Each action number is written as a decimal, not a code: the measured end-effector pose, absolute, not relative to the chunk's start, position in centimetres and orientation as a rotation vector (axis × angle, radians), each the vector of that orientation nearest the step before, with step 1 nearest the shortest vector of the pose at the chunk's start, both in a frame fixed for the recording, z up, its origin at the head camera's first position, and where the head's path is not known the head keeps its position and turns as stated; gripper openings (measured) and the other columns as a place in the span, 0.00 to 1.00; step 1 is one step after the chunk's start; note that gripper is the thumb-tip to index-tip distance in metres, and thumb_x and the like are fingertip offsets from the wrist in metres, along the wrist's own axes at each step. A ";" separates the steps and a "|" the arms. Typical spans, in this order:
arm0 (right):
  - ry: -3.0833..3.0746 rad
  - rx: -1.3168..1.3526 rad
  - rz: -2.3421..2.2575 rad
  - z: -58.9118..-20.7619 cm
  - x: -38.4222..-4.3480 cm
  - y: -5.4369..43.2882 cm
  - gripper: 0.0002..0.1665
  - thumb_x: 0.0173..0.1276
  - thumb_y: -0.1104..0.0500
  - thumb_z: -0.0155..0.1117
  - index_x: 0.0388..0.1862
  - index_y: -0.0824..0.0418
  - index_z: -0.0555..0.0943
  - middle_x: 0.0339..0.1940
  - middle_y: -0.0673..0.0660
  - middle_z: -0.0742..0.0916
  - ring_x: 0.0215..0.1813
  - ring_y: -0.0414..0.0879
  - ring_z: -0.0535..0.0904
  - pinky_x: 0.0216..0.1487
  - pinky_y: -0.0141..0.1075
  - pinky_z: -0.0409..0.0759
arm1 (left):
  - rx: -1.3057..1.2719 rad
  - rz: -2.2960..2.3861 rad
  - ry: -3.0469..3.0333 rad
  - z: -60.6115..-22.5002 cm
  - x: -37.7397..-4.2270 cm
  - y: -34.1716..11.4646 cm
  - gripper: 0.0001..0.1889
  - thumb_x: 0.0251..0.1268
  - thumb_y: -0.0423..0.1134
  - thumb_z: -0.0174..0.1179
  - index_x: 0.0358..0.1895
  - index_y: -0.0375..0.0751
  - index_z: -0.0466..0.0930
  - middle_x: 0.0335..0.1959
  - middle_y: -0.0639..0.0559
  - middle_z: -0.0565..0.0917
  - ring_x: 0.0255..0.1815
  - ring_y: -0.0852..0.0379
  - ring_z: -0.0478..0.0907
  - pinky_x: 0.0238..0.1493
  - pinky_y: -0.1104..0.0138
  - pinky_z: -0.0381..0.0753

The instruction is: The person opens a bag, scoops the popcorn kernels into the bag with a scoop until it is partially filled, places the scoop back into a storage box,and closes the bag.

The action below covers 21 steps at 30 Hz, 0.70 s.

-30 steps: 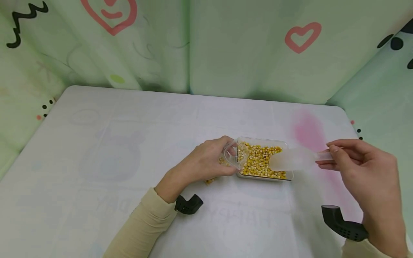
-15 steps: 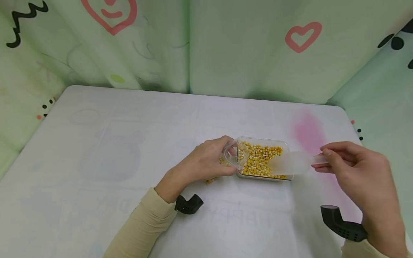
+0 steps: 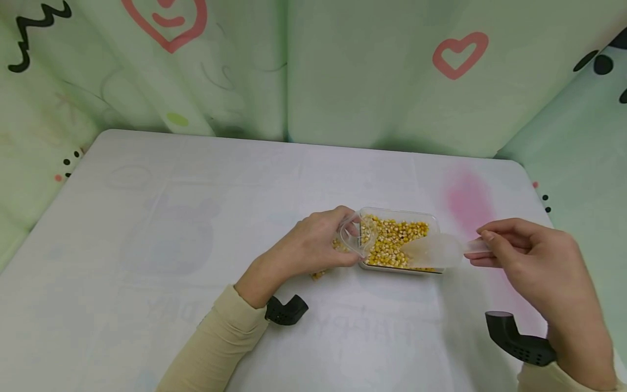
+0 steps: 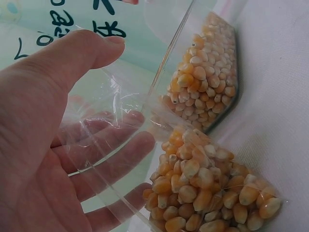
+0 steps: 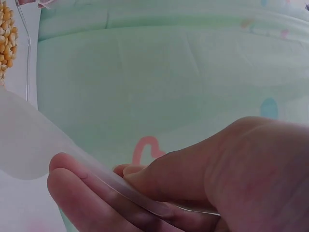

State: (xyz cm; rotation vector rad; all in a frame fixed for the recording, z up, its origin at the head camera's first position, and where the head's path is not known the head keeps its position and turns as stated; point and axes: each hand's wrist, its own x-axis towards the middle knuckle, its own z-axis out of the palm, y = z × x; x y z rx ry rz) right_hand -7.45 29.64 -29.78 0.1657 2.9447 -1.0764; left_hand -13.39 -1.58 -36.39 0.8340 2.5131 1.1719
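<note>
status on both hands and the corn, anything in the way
Left hand holds bag; right hand pinches scoop. Corn in tub and bag. Nothing seen blocking scoop.

Soft light, faint shadows, wrist views perhaps hazy.

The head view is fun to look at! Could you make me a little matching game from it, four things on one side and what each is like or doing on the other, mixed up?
Things
1. Left hand
2. Right hand
3. Scoop
4. Clear box

Descriptions
A. Whitish and translucent
B. Full of loose yellow corn kernels
C. Holding a clear plastic bag by its mouth
D. Pinching a handle

Right pairs
1 - C
2 - D
3 - A
4 - B
</note>
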 end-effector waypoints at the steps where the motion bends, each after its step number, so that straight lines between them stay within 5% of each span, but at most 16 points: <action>1: 2.938 0.161 -1.079 -29.8 -7.5 29.7 0.15 0.75 0.56 0.57 0.52 0.65 0.80 0.27 0.36 0.89 0.29 0.32 0.87 0.35 0.15 0.76 | 0.831 1.171 2.512 -36.4 -13.4 -1.6 0.26 0.56 0.44 0.69 0.58 0.45 0.73 0.47 0.61 0.84 0.47 0.63 0.80 0.49 0.69 0.78; 13: 2.841 0.145 -1.038 -30.2 -7.9 30.1 0.18 0.76 0.51 0.56 0.55 0.62 0.80 0.31 0.43 0.91 0.32 0.34 0.88 0.37 0.16 0.74 | 0.827 1.168 2.504 -36.5 -13.4 -1.5 0.26 0.57 0.45 0.69 0.58 0.44 0.73 0.47 0.60 0.84 0.48 0.63 0.80 0.49 0.69 0.78; 21: 2.657 0.165 -1.240 -30.3 -8.1 30.8 0.26 0.73 0.45 0.58 0.57 0.63 0.79 0.41 0.47 0.91 0.41 0.44 0.90 0.44 0.19 0.77 | 0.828 1.182 2.499 -36.4 -13.4 -1.6 0.26 0.56 0.44 0.69 0.58 0.44 0.73 0.47 0.60 0.84 0.47 0.63 0.79 0.49 0.69 0.78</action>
